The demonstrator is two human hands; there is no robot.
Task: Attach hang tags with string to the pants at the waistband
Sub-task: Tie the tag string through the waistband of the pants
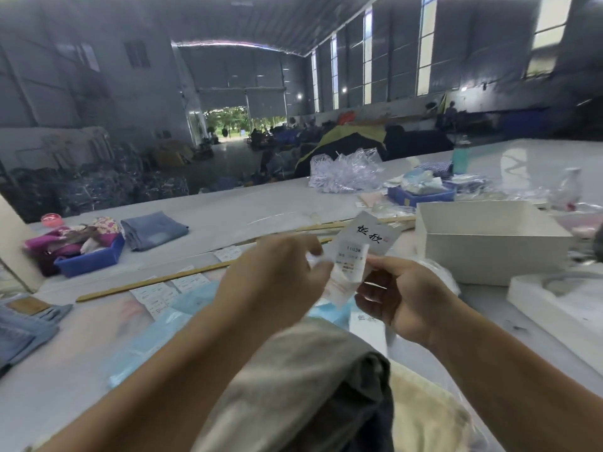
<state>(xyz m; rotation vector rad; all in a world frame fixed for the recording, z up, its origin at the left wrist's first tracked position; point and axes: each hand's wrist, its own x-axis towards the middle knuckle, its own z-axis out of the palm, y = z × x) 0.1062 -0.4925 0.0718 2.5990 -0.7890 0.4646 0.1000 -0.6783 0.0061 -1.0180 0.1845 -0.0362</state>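
I hold the hang tags (355,252) at centre frame above the desk (228,213): my left hand (277,272) pinches their left edge and my right hand (398,295) grips the lower right, fingers curled. They look like light, stiff card, likely to bend, so I would take them by the edges. The pants (293,386) lie soft and limp at the bottom centre; I cannot make out the string.

A white box (489,243) sits at right, blue bins (89,259) at left and upper right (both full), crumpled plastic (342,171) above center.
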